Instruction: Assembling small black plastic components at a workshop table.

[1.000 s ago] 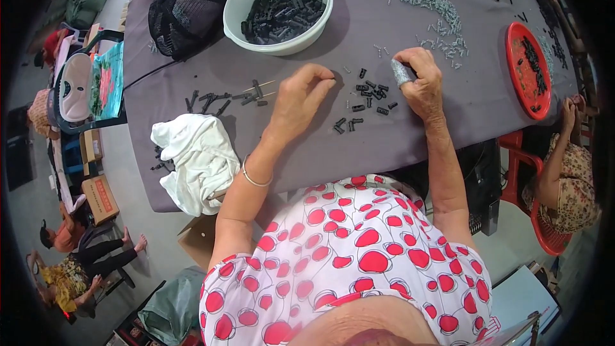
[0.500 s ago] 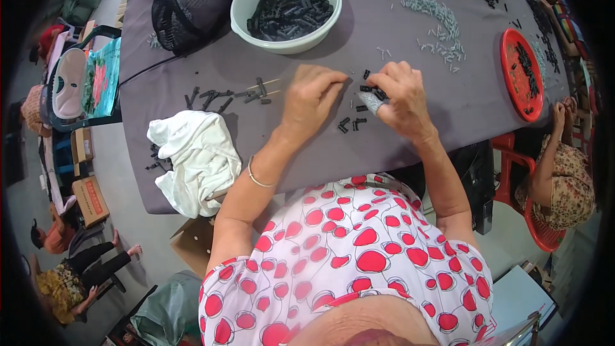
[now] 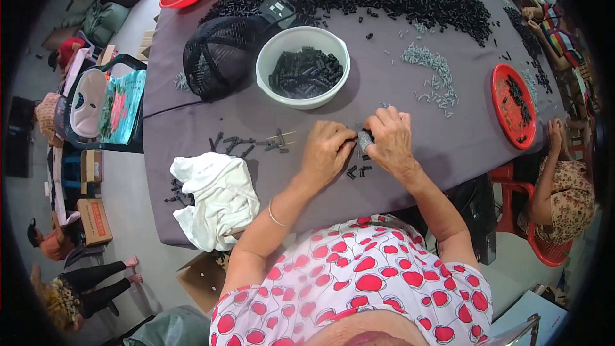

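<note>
Grey fabric [image 3: 410,182] covers the worktop, and at the middle of its near edge the left hand [image 3: 325,154] and right hand [image 3: 389,141] almost meet. The left thumb and forefinger come together at their tips; whether anything is pinched there, I cannot tell. The right fingers curl down, one wrapped in silver, with black bits at their tips, their grip partly hidden. Small black pieces [image 3: 352,172] lie just below, toward that near edge. A white cloth [image 3: 214,202] lies by the near left corner, a red plate [image 3: 506,122] by the right edge.
</note>
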The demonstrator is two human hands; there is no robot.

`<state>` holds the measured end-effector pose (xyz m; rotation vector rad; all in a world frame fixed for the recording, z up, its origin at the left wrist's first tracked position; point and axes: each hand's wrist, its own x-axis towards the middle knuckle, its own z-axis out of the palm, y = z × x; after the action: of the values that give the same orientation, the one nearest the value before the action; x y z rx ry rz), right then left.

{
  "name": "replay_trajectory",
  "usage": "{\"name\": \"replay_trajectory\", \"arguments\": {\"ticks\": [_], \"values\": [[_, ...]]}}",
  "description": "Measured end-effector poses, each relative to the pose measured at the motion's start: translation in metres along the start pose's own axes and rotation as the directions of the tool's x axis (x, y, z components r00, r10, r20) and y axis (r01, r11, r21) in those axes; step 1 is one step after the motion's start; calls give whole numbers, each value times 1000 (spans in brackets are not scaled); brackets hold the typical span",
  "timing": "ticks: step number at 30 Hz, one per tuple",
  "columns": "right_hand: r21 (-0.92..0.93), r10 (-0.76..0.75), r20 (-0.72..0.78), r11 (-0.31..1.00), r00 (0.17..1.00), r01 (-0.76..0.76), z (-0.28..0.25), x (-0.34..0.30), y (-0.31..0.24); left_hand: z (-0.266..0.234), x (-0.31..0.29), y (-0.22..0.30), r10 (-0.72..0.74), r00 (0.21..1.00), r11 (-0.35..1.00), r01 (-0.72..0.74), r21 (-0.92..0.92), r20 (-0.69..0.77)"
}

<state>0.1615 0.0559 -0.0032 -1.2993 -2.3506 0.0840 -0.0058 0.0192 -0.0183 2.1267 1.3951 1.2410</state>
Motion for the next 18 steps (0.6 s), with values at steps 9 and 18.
{"name": "replay_trajectory", "arguments": {"ticks": [9,18], "values": [[396,-55,-342,897,938,197,-11,-2,-19,-5,-4,12,-424,854,379,469,-798,301],[506,-128,-223,832,966,227,-19,-9,-17,-9,-7,8,-387,780,77,558,-826,491]]}}
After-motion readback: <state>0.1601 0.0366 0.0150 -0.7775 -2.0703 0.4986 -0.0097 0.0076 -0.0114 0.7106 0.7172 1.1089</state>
